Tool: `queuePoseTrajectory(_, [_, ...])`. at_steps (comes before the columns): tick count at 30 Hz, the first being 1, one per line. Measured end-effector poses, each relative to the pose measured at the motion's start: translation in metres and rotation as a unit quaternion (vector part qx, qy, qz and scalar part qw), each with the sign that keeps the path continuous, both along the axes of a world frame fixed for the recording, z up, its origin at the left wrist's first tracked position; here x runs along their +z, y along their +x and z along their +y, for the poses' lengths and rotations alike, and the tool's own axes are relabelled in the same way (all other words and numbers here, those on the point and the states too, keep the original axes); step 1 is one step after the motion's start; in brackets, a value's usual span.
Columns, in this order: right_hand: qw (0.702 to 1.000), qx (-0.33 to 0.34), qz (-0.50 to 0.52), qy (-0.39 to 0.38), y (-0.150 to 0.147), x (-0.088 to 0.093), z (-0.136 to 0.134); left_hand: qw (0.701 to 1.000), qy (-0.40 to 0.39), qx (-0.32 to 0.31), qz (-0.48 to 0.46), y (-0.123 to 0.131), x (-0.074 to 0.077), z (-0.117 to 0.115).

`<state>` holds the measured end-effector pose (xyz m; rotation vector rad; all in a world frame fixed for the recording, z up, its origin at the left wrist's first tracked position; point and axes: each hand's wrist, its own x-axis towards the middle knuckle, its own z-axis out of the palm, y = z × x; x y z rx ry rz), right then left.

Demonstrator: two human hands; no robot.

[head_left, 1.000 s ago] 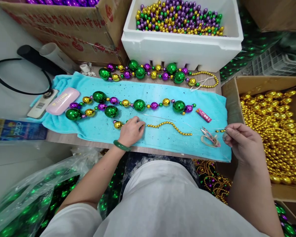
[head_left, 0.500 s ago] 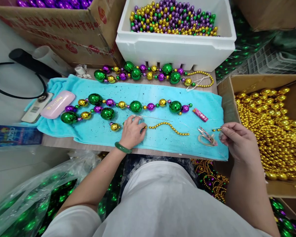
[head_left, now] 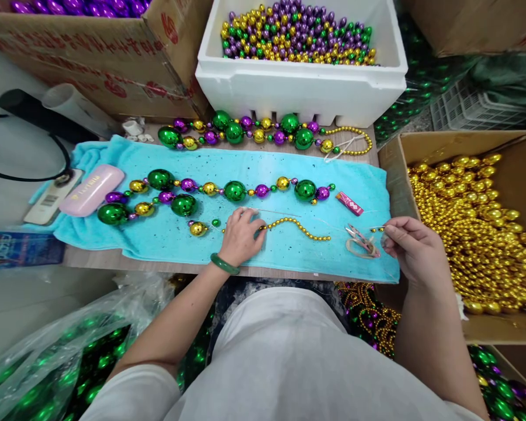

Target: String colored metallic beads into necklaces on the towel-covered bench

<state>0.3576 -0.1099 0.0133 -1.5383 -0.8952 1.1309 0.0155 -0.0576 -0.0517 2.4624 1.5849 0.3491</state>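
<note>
My left hand [head_left: 242,237], with a green bangle, rests low on the turquoise towel [head_left: 263,166], bent fingers over one end of a gold bead string [head_left: 294,221]. Just left of it lie a small green bead [head_left: 216,223] and a larger gold bead [head_left: 198,228]. A thin needle-like rod [head_left: 278,212] extends beyond its fingertips. At the towel's right edge, my right hand [head_left: 414,245] pinches a thin strand with a couple of tiny gold beads [head_left: 373,230]. Beside it lie small thread snips [head_left: 360,241]. A green, purple and gold bead strand [head_left: 234,191] curves across the towel.
A second bead necklace [head_left: 234,133] lies behind the towel, before a white foam box [head_left: 302,88] of beads. A carton [head_left: 473,327] of gold beads stands right. A pink case [head_left: 92,190] is left; a small magenta packet [head_left: 349,203] lies right.
My left hand has slid slightly right along the gold bead string, uncovering the small green bead. My right hand keeps its pinch. The whole view has shifted a little.
</note>
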Motion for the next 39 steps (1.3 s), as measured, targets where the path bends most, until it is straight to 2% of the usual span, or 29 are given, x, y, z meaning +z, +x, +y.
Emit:
queuePoseTrajectory(6, [1.0,0.001,-0.002,-0.007,0.002,-0.003,0.001,1.0,-0.008,0.015,0.016,-0.008,0.005,-0.002])
queuePoseTrajectory(15, [1.0,-0.006,-0.003,-0.011,0.001,0.0,-0.001,1.0,-0.004,0.001,-0.017,0.023,-0.003,0.006])
queuePoseTrajectory(24, [1.0,-0.009,-0.002,-0.016,0.006,-0.005,0.0,1.0,-0.007,0.013,0.012,0.014,0.006,0.003])
queuePoseTrajectory(33, [1.0,-0.003,0.007,-0.015,0.007,-0.006,-0.003,1.0,-0.006,-0.015,-0.023,0.043,-0.005,0.015])
queuePoseTrajectory(39, [1.0,-0.01,0.013,-0.017,0.012,-0.01,-0.003,1.0,0.012,-0.008,-0.008,0.032,-0.003,0.012])
